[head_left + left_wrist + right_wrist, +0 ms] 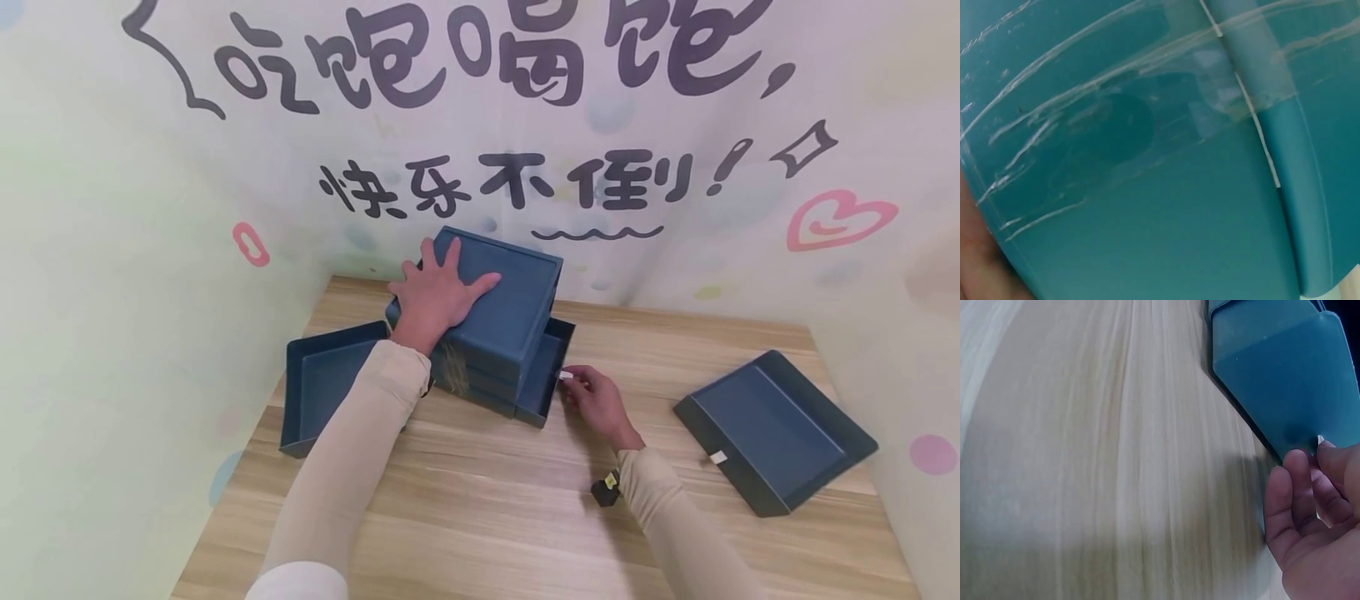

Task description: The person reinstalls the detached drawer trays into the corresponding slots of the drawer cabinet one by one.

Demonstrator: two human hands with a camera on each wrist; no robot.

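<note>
A dark blue drawer cabinet (517, 292) stands at the back of the table, its top facing up. My left hand (437, 293) rests on that top with fingers spread; in the left wrist view only a bit of the hand (988, 269) shows beside the blue wall. Clear wrinkled tape (1110, 106) runs across the cabinet's side. A shallow drawer (542, 383) sticks partway out of the cabinet's right, at the bottom. My right hand (598, 404) pinches the white pull tab (566, 376) on its front. The right wrist view shows thumb and finger at the drawer front (1279, 381).
One loose blue drawer (337, 375) lies left of the cabinet, partly behind my left sleeve. Another loose drawer (772, 433) with a white tab (718, 457) lies at the right. A small black object with a yellow label (606, 488) is by my right wrist. Walls enclose the wooden table (495, 508).
</note>
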